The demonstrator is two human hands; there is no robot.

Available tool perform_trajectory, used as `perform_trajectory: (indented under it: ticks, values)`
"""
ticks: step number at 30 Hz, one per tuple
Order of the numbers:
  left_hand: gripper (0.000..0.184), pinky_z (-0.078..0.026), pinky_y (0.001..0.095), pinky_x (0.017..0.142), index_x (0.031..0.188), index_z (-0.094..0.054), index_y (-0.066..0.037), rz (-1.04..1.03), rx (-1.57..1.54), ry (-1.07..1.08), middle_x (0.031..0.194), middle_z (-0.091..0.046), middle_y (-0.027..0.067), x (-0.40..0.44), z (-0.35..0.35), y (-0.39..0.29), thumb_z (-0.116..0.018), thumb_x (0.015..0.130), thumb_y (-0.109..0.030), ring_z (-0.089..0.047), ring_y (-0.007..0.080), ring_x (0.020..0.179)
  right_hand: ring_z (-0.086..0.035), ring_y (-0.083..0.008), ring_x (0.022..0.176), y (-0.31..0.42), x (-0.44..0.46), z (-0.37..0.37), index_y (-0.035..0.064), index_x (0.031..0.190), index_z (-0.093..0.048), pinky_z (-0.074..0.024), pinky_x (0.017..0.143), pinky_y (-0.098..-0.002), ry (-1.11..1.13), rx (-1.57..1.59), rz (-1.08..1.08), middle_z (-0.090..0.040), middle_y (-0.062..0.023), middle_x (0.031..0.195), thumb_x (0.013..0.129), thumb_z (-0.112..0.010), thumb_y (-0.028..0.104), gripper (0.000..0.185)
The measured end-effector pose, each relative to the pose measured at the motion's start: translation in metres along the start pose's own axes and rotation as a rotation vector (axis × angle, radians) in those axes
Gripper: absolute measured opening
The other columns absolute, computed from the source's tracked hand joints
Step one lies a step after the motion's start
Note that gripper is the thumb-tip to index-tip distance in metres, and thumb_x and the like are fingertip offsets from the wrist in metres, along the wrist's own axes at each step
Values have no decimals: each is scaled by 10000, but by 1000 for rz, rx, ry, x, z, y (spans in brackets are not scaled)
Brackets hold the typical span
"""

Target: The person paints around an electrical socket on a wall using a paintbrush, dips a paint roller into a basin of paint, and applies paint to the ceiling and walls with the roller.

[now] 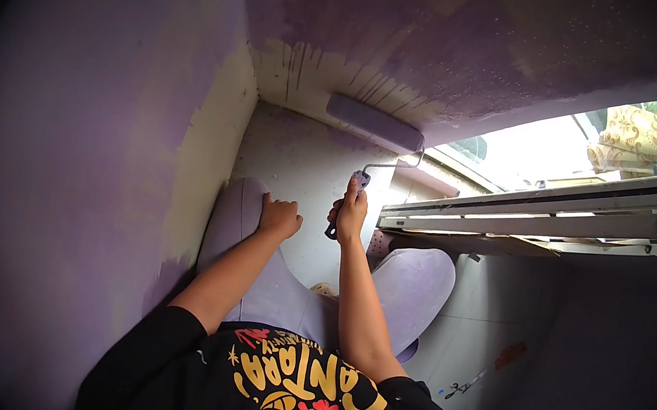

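Note:
My right hand (pixel 351 215) is closed round the handle of a paint roller (pixel 377 123). The roller's long sleeve, coated in purple paint, lies against the lower part of the wall in front (pixel 312 78), near the floor. Purple paint covers this wall patchily, with drips running along a paler band. My left hand (pixel 282 218) rests by my left knee, its fingers curled in and no tool showing in it. Close to that knee stands the left wall (pixel 130 137), partly purple with a paler strip by the corner.
At the right is an open window or doorway with a metal frame (pixel 562 198); patterned cloth (pixel 636 138) shows beyond it. My bent knees (pixel 417 287) flank the pale floor (pixel 316 170). A brush-like tool (pixel 509 356) lies on the floor to the right.

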State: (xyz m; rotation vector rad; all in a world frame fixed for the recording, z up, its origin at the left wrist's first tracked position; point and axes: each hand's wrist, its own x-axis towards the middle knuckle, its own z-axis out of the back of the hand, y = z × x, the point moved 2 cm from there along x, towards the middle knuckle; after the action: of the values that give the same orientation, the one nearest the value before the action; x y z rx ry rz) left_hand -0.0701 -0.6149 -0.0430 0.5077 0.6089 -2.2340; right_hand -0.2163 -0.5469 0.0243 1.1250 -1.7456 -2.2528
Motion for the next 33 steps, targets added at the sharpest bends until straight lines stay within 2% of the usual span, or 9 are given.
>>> perform_trajectory:
  ticks: [3,6,8,10,17,21,23,27,33]
  values:
    - [354,-377,502,1024,986,-674,-64,-49,-65,-43,964,-712,125,0,-2,0,-546,944,-391,-685,263,902,-469,-138,377,9,-3,3,86,853,-407,-409,349,-290,8,-36,-28,-468,-38,547,974,-502,583,520]
    - [530,-478,461,927,1011,-654,-60,-112,-1032,71,929,-697,69,40,-54,-3,-480,974,-560,-669,208,911,-493,-139,405,11,-4,8,69,821,-445,-409,351,-292,27,-33,-81,-503,-49,564,975,-521,558,518]
    - [644,-531,417,836,1056,-634,-71,228,-1610,376,909,-669,26,2,14,-48,-401,970,-665,-638,157,926,-516,-150,421,-2,11,13,34,837,-505,-414,362,-295,12,-73,-90,-534,-67,583,983,-526,529,517]
    - [578,-544,395,738,1046,-618,-157,18,-1821,618,870,-628,-3,-4,41,-76,-525,892,-706,-620,165,821,-604,-220,533,-5,12,16,-27,848,-592,-503,485,-352,-16,-195,-92,-642,-149,695,998,-505,478,534]
    - [447,-507,334,672,881,-646,-160,197,-1823,637,829,-656,32,42,66,-66,-745,803,-589,-634,204,755,-658,-434,922,20,-17,10,-97,1081,-588,-505,826,-455,70,-365,167,-665,-320,945,1015,-423,382,511]
    - [276,-561,379,768,894,-622,-33,226,-1901,662,828,-662,94,26,69,-61,-710,883,-294,-668,238,816,-645,-439,1000,72,-81,38,-8,1335,-520,-500,866,-459,250,-571,261,-670,-293,1028,1013,-444,367,501]
    - [94,-535,314,588,840,-587,-25,233,-2086,870,735,-615,94,61,8,-15,-628,877,-102,-609,190,603,-661,-402,1018,88,-113,60,25,1361,-524,-513,868,-422,281,-717,269,-679,-257,1080,1001,-503,345,482]
    - [94,-447,299,424,761,-540,-5,449,-1568,267,608,-520,72,4,22,-20,-630,787,-1,-511,165,470,-664,-379,927,49,-128,116,38,1336,-526,-513,816,-437,170,-609,318,-685,-222,994,972,-560,301,451]
    - [103,-430,275,410,726,-513,6,365,-1614,272,587,-478,59,51,26,-50,-605,770,17,-491,140,467,-662,-364,882,38,-114,118,31,1314,-531,-518,801,-430,280,-564,321,-689,-190,942,946,-598,266,442]
